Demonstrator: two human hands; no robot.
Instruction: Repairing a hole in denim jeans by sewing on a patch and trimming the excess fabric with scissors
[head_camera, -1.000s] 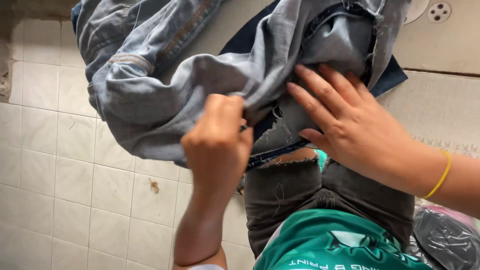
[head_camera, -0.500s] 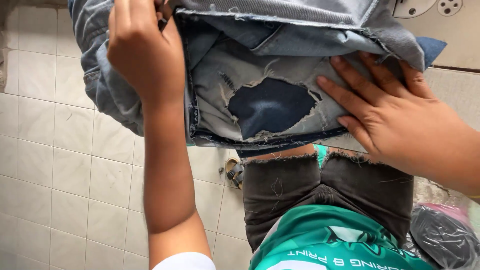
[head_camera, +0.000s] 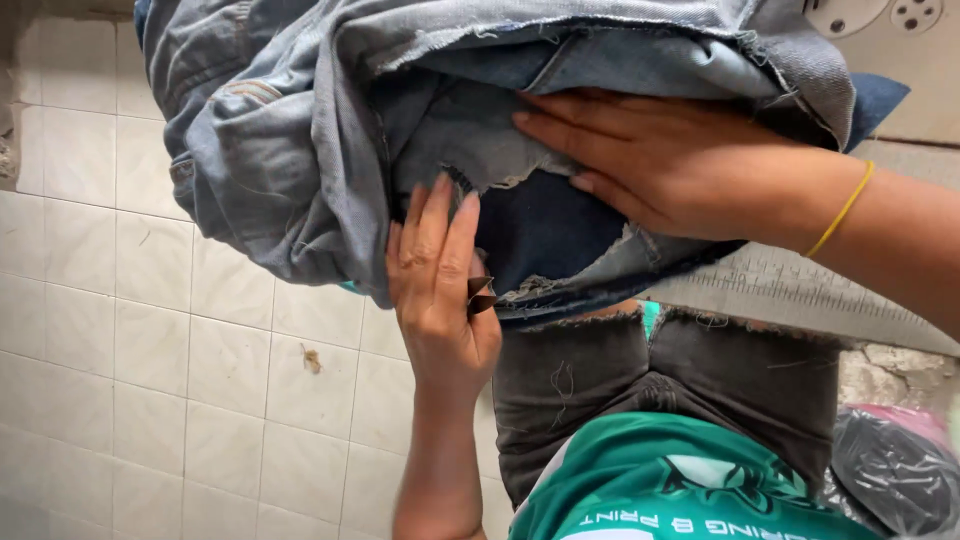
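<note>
Across the lap, bunched jeans (head_camera: 300, 150) lie with a torn hole (head_camera: 545, 235) exposed. Left hand (head_camera: 440, 290), fingers extended flat, presses beside the hole, gripping nothing. Right hand (head_camera: 660, 160) lies open, flat on denim above the hole. Tiled floor (head_camera: 150, 380) below.

light: soft, even daylight | shadows: faint | focus: sharp (edges slightly blurred)
</note>
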